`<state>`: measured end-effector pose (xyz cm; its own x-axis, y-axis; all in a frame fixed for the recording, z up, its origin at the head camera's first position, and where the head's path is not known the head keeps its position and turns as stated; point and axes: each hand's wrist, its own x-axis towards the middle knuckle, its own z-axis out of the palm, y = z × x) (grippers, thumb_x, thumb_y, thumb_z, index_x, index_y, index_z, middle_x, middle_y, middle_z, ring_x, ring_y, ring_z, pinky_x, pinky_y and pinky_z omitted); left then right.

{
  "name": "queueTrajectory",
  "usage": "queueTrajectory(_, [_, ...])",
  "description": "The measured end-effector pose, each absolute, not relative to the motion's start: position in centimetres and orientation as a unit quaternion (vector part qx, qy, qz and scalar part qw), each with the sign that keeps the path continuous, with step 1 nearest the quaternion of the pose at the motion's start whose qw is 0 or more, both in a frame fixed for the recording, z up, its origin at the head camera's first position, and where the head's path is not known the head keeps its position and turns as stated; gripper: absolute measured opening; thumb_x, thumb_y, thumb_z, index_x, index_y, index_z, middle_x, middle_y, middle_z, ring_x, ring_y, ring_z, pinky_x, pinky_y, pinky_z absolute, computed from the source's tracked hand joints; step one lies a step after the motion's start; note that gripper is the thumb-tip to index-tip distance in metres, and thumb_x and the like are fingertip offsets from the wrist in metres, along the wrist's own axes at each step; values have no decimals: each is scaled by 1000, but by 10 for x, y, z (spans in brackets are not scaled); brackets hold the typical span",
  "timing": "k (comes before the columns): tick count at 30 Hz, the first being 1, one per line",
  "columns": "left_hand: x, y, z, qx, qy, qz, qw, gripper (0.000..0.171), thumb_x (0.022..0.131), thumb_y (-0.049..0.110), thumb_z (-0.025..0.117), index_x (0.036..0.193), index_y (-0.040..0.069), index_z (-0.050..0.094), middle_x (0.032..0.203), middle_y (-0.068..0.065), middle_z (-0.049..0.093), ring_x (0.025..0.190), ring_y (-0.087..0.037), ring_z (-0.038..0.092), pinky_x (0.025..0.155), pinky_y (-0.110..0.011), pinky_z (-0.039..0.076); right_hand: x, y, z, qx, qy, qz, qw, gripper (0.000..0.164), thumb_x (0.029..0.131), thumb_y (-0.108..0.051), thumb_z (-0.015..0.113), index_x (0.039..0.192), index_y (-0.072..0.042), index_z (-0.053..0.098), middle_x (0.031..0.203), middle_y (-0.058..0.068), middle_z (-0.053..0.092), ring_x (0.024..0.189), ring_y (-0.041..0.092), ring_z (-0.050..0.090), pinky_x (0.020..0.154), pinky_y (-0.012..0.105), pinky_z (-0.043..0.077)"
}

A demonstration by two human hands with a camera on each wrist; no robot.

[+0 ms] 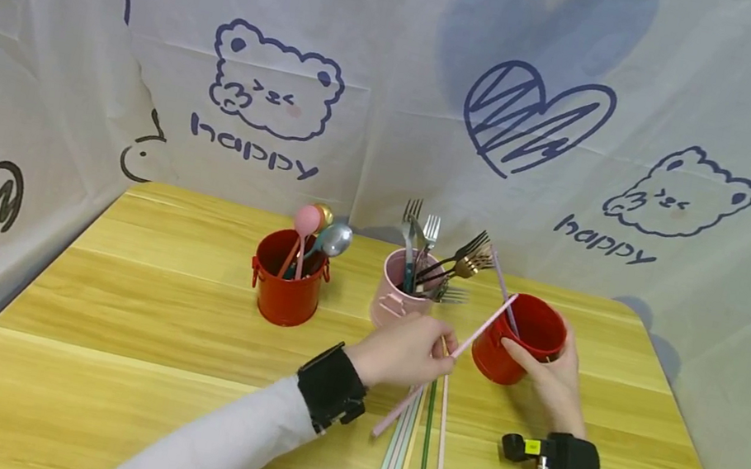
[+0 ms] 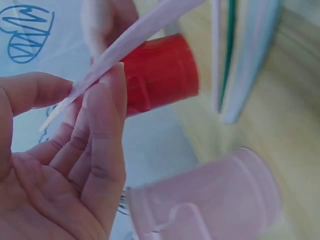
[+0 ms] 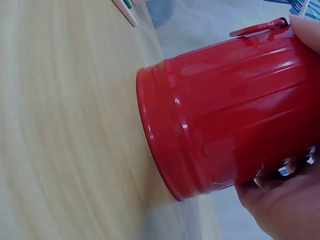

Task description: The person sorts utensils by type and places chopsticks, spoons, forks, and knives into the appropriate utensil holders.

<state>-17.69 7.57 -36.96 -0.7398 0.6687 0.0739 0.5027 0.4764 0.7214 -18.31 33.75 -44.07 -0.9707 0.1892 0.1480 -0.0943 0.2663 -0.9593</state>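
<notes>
1. Head view, far left: a red bucket keeps spoons upright; beside it a pink cup holds forks.
2. Left hand pinches a pink stick, angled so its tip enters the tilted red tin.
3. Loose sticks lie on the worktop below.
4. Right hand grips the tin, leaning it toward the stick.

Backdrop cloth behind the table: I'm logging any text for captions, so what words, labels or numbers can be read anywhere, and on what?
"happy" on the white backdrop cloth, under the left bear drawing.
"happy" again under the right bear drawing.
Large dark strokes at top left are cut off, unreadable.
The small yellow tag on the right black wristband is too small to read.
</notes>
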Motion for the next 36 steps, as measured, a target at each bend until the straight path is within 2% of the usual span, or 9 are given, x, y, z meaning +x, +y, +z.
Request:
queueTrajectory(5, [-180,84,-355,371,834,400,84,6,90,14,60,94,10,59,73,3,60,53,-5,55,48,-15,46,-183,337,-441,-25,-781,614,113,84,80,-13,75,146,-14,25,143,14,38,127,30,34,101,43,31])
queueTrajectory(9, [-185,91,-343,371,823,427,53,8,92,16,59,97,10,59,81,2,64,57,-4,58,51,-14,48,-184,337,-442,-26,-781,613,117,82,80,-12,75,146,-14,26,142,13,39,125,28,36,99,38,33])
queueTrajectory(15, [-192,100,-330,378,791,478,-53,11,93,16,60,103,11,58,92,0,69,78,-3,63,68,-14,51,-185,339,-445,-20,-780,613,125,81,80,-10,74,145,-13,27,140,14,39,124,28,37,96,29,35])
queueTrajectory(19, [-195,104,-324,379,767,504,-115,13,93,14,60,105,9,58,96,-1,69,83,-3,62,72,-13,50,-185,339,-445,-21,-789,602,123,81,80,-12,75,146,-14,26,141,13,39,124,27,37,98,35,34])
queueTrajectory(23, [-197,107,-321,373,750,524,-156,14,93,14,60,105,7,57,98,-4,67,81,-6,62,73,-11,49,-185,338,-443,-30,-793,597,117,82,80,-16,75,146,-16,26,142,11,39,125,26,36,102,45,32])
queueTrajectory(26, [-199,111,-322,363,742,533,-183,15,93,14,61,104,7,58,96,-6,67,81,-9,64,76,-13,50,-184,338,-442,-33,-791,600,117,83,80,-17,75,146,-16,26,142,12,39,126,27,36,103,47,31])
queueTrajectory(31, [-202,117,-328,350,739,540,-198,14,91,13,62,103,6,58,95,-7,67,82,-10,66,77,-13,50,-185,338,-442,-31,-789,602,120,83,79,-14,75,146,-15,26,142,12,39,125,27,37,102,45,31])
queueTrajectory(36, [-204,123,-338,341,750,537,-184,14,91,14,63,102,7,58,97,-6,68,84,-10,66,77,-14,50,-186,340,-443,-32,-790,601,120,83,80,-15,75,146,-16,26,142,12,39,125,26,36,103,46,31])
